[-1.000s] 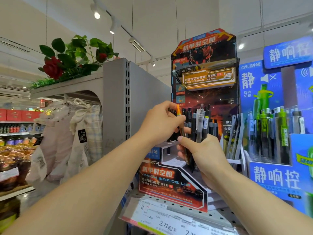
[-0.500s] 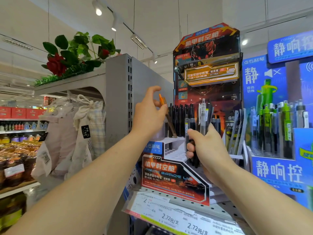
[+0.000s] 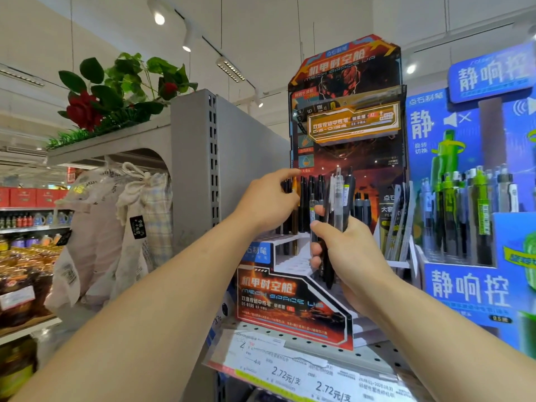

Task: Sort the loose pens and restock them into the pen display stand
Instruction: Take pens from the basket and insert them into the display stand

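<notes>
A red-and-black cardboard pen display stand (image 3: 293,303) sits on the shelf, with a white stepped tray of holes (image 3: 300,256). A row of black pens (image 3: 311,198) stands in its back tier. My left hand (image 3: 268,200) pinches an orange-topped pen (image 3: 294,187), upright at the left end of that back row; its lower part is hidden behind my fingers. My right hand (image 3: 351,256) grips a bundle of loose pens (image 3: 338,198), black and clear ones, upright in front of the stand's middle.
A blue display stand (image 3: 470,291) with green and grey pens stands close on the right. A grey perforated shelf-end panel (image 3: 197,169) rises on the left. Price labels (image 3: 290,372) run along the shelf edge. Cloth bags (image 3: 101,227) hang further left.
My left hand pulled the orange-topped pen out of the bundle, swung it up and left, and now holds it upright in the stand's back row. The right hand stayed nearly still.
</notes>
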`<act>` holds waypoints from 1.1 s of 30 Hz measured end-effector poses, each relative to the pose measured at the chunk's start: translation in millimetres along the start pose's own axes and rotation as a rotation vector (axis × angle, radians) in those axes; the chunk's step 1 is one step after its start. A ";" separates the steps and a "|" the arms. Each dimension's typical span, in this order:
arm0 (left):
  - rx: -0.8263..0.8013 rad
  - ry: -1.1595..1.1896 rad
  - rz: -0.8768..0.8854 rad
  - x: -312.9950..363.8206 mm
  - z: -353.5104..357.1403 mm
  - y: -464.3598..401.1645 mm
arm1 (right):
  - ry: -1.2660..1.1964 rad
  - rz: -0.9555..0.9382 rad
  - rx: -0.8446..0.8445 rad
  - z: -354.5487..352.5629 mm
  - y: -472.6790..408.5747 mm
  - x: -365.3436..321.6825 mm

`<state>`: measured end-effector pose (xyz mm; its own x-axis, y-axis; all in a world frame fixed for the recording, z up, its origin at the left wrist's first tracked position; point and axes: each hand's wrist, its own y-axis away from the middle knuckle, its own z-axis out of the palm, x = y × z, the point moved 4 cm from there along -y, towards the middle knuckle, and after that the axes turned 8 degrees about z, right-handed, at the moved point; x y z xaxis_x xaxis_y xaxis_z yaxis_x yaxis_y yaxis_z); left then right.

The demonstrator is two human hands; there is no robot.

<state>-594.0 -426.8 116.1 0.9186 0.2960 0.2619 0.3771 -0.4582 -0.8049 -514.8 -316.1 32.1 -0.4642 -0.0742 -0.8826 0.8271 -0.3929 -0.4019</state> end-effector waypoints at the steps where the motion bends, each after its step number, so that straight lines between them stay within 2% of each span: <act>1: 0.012 0.027 -0.003 -0.5 -0.5 -0.3 | 0.018 0.008 0.000 0.0 -0.6 0.8; 4: 0.115 0.196 -0.019 0.9 -6.7 1.3 | 0.029 0.019 -0.005 -0.1 -0.4 1.5; 7: 0.003 0.374 -0.009 12.1 -3.5 10.8 | 0.037 -0.019 -0.017 0.3 4.1 -0.4; 9: -0.104 0.326 0.036 21.9 3.1 16.3 | 0.053 -0.040 -0.014 0.6 5.5 -2.1; 12: -0.140 0.249 0.035 28.2 4.5 15.4 | 0.066 -0.046 -0.026 0.9 5.1 -3.7; 16: -0.144 0.372 -0.039 24.7 -3.5 18.7 | 0.105 -0.039 -0.065 4.1 4.9 -6.5; 18: -0.011 0.499 -0.082 20.9 -13.2 19.4 | 0.076 -0.016 -0.065 4.4 5.6 -4.8; 21: 0.319 0.641 -0.123 12.1 -38.6 15.8 | 0.066 0.010 -0.034 -2.7 5.7 -3.1; 24: 0.465 0.333 -0.079 0.5 -51.3 15.7 | 0.077 0.015 -0.016 -7.5 5.2 -4.0; 28: 0.407 -0.070 0.049 -5.0 -38.9 21.7 | 0.034 0.066 0.000 -6.5 3.6 -3.2; 33: 0.416 -0.129 0.106 -11.0 -36.9 23.6 | 0.038 0.089 0.010 -7.5 7.6 -3.9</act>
<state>-590.8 -471.8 113.9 0.9174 0.3798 0.1192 0.1779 -0.1234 -0.9763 -504.3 -311.9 30.7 -0.3762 -0.0751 -0.9235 0.8614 -0.3954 -0.3188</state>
